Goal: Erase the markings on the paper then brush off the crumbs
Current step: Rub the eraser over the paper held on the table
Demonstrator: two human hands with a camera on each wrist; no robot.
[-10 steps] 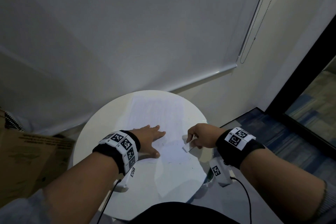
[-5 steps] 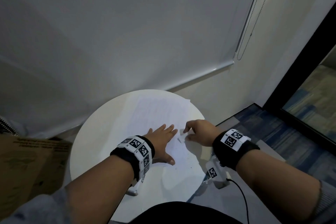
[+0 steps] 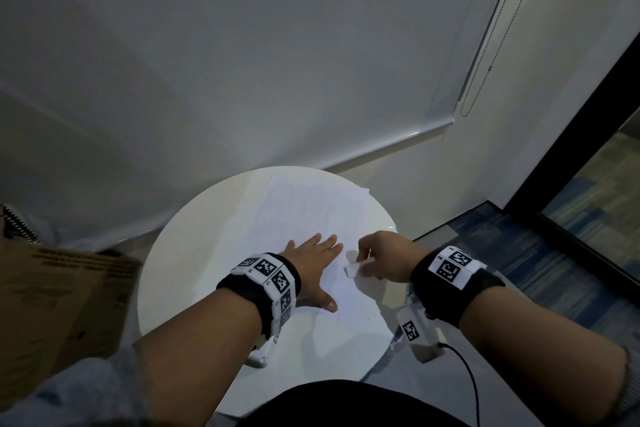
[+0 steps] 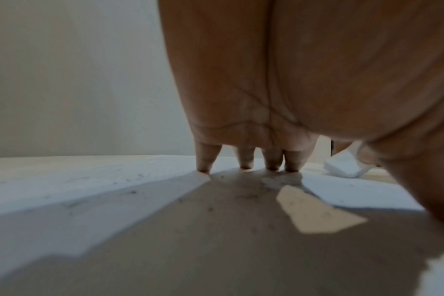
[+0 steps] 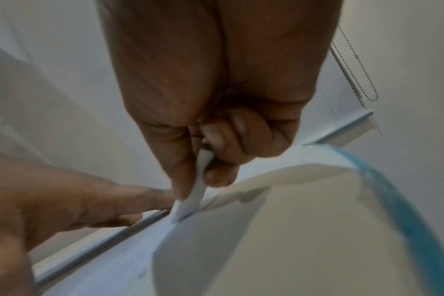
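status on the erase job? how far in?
Mid-erase. Done: some rubbing, since dark crumbs lie on the paper. In hand: left hand presses the sheet flat on the round table; right hand pinches the white eraser against it. Left: any remaining marks, too faint to judge, then brushing off the crumbs.

Paper lies on round table, twd its far-right part. Left hand flat on paper's near end; right hand just right of it w/ eraser touching paper. Cardboard box left of table.
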